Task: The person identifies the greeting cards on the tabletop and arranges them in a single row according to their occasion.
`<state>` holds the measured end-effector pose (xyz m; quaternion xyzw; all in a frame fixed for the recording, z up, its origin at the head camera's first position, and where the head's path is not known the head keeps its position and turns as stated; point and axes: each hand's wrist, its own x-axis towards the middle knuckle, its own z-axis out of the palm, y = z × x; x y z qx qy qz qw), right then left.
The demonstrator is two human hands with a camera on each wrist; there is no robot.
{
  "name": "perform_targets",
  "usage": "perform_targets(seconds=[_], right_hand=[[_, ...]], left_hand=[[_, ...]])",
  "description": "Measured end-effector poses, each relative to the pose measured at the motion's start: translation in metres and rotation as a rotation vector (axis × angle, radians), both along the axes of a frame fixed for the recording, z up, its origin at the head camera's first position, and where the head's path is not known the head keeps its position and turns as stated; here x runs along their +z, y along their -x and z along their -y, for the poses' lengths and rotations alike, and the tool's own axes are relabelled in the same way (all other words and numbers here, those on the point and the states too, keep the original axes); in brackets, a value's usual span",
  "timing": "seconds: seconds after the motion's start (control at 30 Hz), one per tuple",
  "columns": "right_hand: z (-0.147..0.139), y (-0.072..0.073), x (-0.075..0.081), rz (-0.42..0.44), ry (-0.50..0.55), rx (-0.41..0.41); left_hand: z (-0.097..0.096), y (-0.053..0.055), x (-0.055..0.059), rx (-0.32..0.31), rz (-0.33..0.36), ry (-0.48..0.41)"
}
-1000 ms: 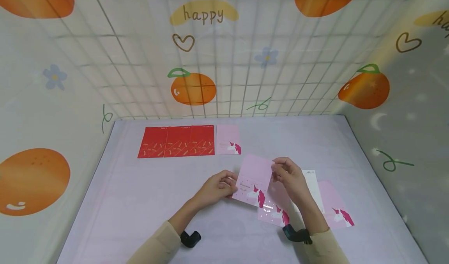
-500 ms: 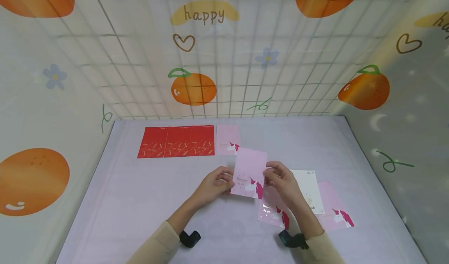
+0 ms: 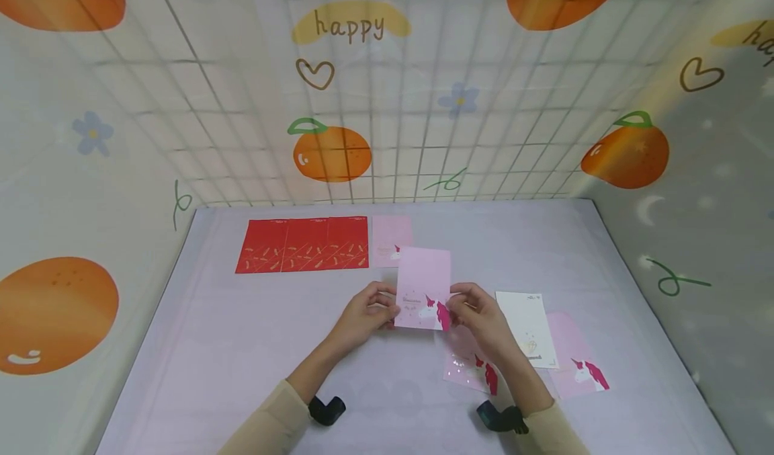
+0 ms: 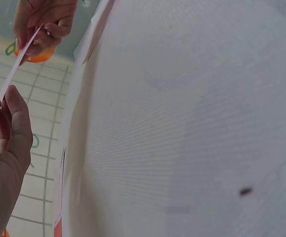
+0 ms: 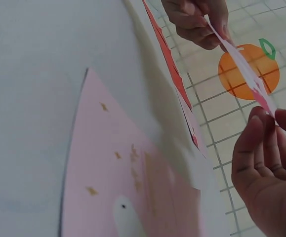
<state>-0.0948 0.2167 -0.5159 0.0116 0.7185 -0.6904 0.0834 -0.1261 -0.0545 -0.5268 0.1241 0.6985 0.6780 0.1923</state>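
A pink unicorn card (image 3: 422, 273) is held up over the table between both hands. My left hand (image 3: 367, 312) pinches its left edge between thumb and fingers, and my right hand (image 3: 478, 314) pinches the right edge near the unicorn's mane. From the left wrist view the card (image 4: 15, 66) appears nearly edge-on between the fingertips of both hands. Below my right hand lies another pink unicorn card (image 3: 468, 361), partly hidden by that hand; its gold marks show close up in the right wrist view.
Three red cards (image 3: 302, 245) lie side by side at the back, beside a pink unicorn card (image 3: 387, 236) that the held card partly covers. Right of my right hand, a white card (image 3: 527, 331) overlaps a further pink unicorn card (image 3: 577, 354). Patterned curtains (image 3: 459, 146) surround the table.
Both hands have moved the pink card left and slightly up and turned it from tilted to upright. My right hand has slid down to the card's lower right edge, uncovering more of the white card.
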Motion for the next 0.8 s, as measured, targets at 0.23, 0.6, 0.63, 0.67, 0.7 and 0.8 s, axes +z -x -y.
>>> perform_targets(seconds=[0.23,0.6,0.63,0.67,0.7,0.8], right_hand=[[0.0019,-0.0012,-0.0046,-0.033,0.0,0.03],[0.0039,-0.0022,-0.0066,-0.049,-0.034,0.046],[0.0039,-0.0021,-0.007,-0.05,-0.035,0.046],[0.0038,-0.0019,-0.0072,-0.051,-0.035,0.046],[0.0038,-0.0018,-0.007,-0.055,-0.032,0.047],[0.0038,-0.0015,-0.0063,-0.063,-0.025,0.05]], left_hand=[[0.0,0.0003,-0.0019,0.023,0.011,-0.003],[0.0002,-0.0009,-0.0022,0.061,-0.011,0.022],[0.0,-0.0008,-0.0025,0.061,-0.015,0.021],[-0.0001,-0.0008,-0.0023,0.064,-0.015,0.024],[-0.0003,-0.0009,-0.0022,0.068,-0.012,0.026],[-0.0007,-0.0011,-0.0018,0.079,-0.01,0.039]])
